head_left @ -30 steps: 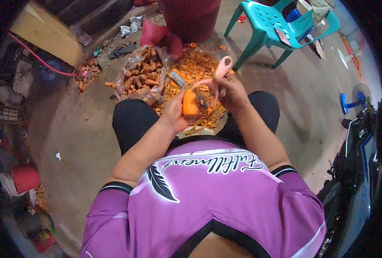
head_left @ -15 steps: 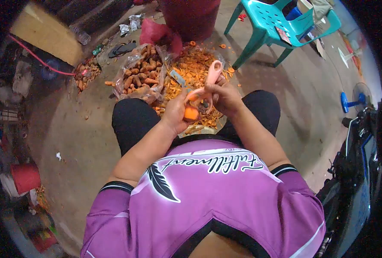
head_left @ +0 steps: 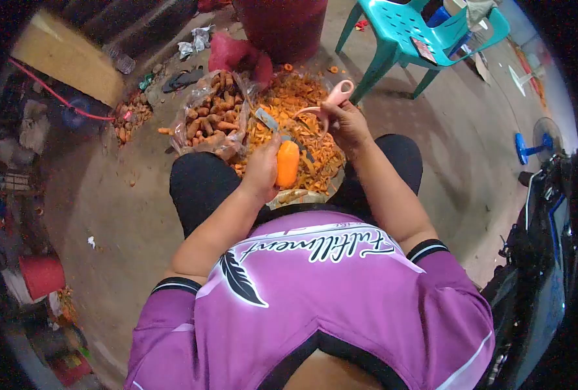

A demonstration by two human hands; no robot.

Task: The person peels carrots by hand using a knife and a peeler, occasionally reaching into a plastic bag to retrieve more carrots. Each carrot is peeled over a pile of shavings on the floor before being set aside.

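Left hand (head_left: 262, 170): forearm angled up and in from my left, between my knees, fingers wrapped round a peeled carrot (head_left: 288, 162). Carrot stands roughly upright, lower half in the palm, upper end sticking out.

Right hand (head_left: 347, 123): forearm stretched further forward, hand up and to the right of the carrot, apart from it. Fingers closed on a pink peeler (head_left: 331, 101); loop handle pokes up-right past the knuckles, thin arm runs left. Blade end too small to make out.

Both hands sit over the peel pile (head_left: 302, 117) on the floor, orange scraps spread between and ahead of my knees.

Around it:
- clear bag of unpeeled carrots (head_left: 211, 117), just left of the pile, touching it
- grey flat tool (head_left: 267, 119) lying at the pile's left edge, near my left fingertips; can't tell what it is
- dark red tub (head_left: 279, 26) behind the pile
- teal chair (head_left: 406, 32), far right of the tub
- blue fan (head_left: 533, 146), well off to the right

Nothing between the hands and the carrot.
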